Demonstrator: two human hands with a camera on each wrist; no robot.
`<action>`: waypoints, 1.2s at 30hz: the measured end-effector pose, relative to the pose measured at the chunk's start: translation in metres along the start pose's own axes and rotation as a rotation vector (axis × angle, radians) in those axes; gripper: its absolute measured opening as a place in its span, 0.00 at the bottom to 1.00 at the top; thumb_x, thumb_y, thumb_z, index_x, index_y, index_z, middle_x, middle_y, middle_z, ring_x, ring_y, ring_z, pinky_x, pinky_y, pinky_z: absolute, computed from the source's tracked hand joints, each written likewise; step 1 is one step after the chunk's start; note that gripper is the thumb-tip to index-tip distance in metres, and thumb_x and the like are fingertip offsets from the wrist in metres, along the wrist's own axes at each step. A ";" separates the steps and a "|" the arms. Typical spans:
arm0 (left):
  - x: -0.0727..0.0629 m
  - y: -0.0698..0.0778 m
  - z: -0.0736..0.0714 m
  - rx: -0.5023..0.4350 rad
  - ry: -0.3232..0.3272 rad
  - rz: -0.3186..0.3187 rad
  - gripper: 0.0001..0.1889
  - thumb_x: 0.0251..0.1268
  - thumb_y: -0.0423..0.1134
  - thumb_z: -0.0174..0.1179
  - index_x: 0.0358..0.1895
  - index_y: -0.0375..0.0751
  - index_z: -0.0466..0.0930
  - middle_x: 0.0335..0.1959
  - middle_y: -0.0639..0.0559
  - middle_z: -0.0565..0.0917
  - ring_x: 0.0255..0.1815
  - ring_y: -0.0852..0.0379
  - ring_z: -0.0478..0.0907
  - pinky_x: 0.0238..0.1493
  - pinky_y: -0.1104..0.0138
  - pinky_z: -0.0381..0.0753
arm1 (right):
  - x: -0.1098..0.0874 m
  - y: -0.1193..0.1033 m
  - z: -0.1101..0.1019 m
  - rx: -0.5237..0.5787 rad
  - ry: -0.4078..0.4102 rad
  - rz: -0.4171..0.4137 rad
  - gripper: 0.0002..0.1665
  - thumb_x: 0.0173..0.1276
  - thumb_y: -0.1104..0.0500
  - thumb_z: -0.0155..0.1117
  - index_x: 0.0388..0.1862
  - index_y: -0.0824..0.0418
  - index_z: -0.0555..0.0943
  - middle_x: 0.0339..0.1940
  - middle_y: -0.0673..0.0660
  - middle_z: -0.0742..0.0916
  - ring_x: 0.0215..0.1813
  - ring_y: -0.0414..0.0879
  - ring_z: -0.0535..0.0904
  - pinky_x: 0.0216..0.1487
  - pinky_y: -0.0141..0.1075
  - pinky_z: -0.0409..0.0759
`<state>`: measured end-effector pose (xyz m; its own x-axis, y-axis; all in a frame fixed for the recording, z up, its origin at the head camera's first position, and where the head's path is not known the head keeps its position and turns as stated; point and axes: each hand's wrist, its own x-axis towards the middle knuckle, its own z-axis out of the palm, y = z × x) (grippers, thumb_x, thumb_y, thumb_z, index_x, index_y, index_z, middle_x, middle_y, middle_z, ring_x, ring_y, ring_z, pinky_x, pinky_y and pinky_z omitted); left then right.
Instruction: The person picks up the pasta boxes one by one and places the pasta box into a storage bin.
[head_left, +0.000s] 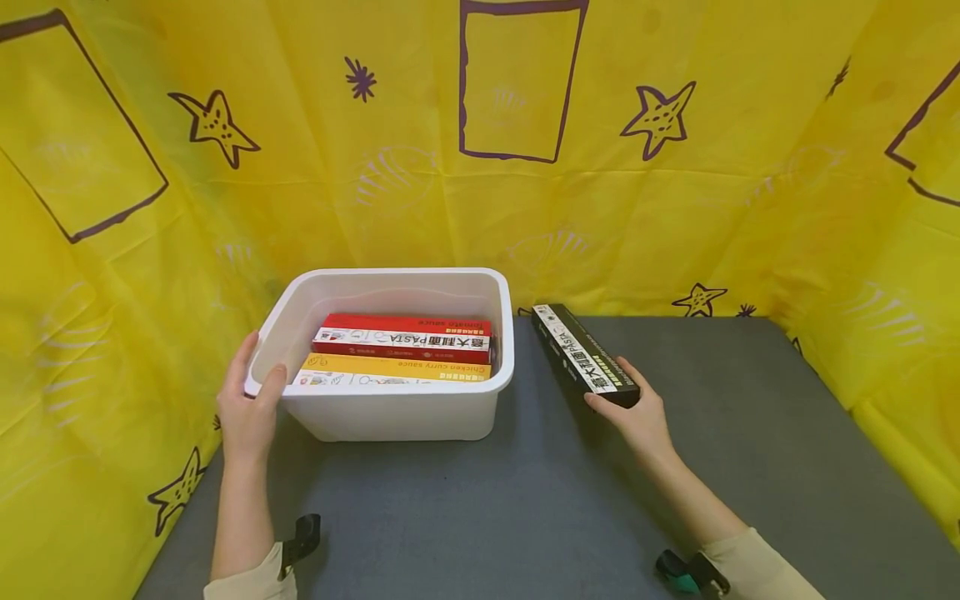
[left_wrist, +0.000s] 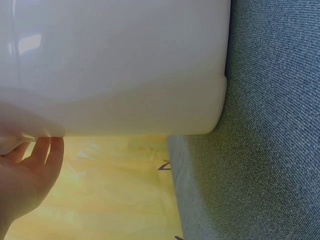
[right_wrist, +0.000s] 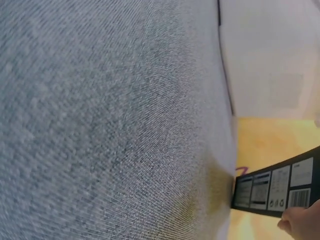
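A white plastic bin (head_left: pixel 397 417) stands on the left of the grey table. My left hand (head_left: pixel 250 408) grips its left rim, thumb over the edge and fingers on the outer wall. Inside lie a red pasta box (head_left: pixel 401 325) and a yellow pasta box (head_left: pixel 397 367), side by side. To the right of the bin, my right hand (head_left: pixel 637 417) holds a black pasta box (head_left: pixel 581 354) by its near end, thumb and fingers on opposite sides. That box slants away towards the back; in the right wrist view its printed side (right_wrist: pixel 275 185) shows a barcode.
Yellow cloth (head_left: pixel 480 217) with drawn starfish and fish hangs at the back and both sides. A grey fabric-covered table (head_left: pixel 480 517) spreads beneath the bin and in front of it. Dark straps (head_left: pixel 303 537) sit at both wrists.
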<state>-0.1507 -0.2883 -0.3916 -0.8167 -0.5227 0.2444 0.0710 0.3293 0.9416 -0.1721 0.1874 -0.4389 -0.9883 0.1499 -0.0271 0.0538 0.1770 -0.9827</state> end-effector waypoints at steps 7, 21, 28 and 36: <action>0.000 0.000 0.000 0.009 0.009 0.008 0.30 0.66 0.44 0.55 0.72 0.60 0.66 0.69 0.52 0.69 0.60 0.53 0.66 0.62 0.51 0.66 | -0.008 -0.008 -0.006 0.194 0.046 -0.008 0.41 0.59 0.66 0.71 0.71 0.58 0.67 0.37 0.49 0.84 0.39 0.37 0.80 0.44 0.27 0.76; 0.001 -0.001 0.000 0.001 0.011 0.011 0.29 0.66 0.43 0.55 0.72 0.60 0.66 0.69 0.53 0.69 0.60 0.53 0.66 0.62 0.52 0.66 | -0.016 -0.039 -0.024 0.665 -0.058 -0.148 0.29 0.65 0.74 0.57 0.65 0.64 0.71 0.58 0.56 0.77 0.55 0.43 0.77 0.52 0.29 0.76; 0.000 -0.001 0.000 0.002 0.012 0.006 0.29 0.66 0.43 0.55 0.72 0.59 0.66 0.69 0.52 0.69 0.60 0.53 0.66 0.63 0.51 0.66 | -0.018 -0.055 -0.029 0.741 -0.120 -0.266 0.29 0.68 0.73 0.51 0.68 0.71 0.67 0.62 0.59 0.76 0.56 0.45 0.77 0.52 0.31 0.76; 0.000 -0.001 0.000 -0.005 0.009 0.002 0.30 0.66 0.44 0.55 0.72 0.60 0.65 0.69 0.52 0.69 0.59 0.55 0.66 0.62 0.51 0.66 | -0.018 -0.071 -0.031 0.812 -0.134 -0.364 0.27 0.67 0.71 0.48 0.66 0.69 0.70 0.61 0.61 0.76 0.56 0.47 0.76 0.54 0.33 0.76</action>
<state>-0.1511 -0.2886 -0.3925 -0.8112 -0.5296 0.2481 0.0752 0.3263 0.9423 -0.1540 0.2024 -0.3632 -0.9355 0.0955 0.3402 -0.3333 -0.5581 -0.7599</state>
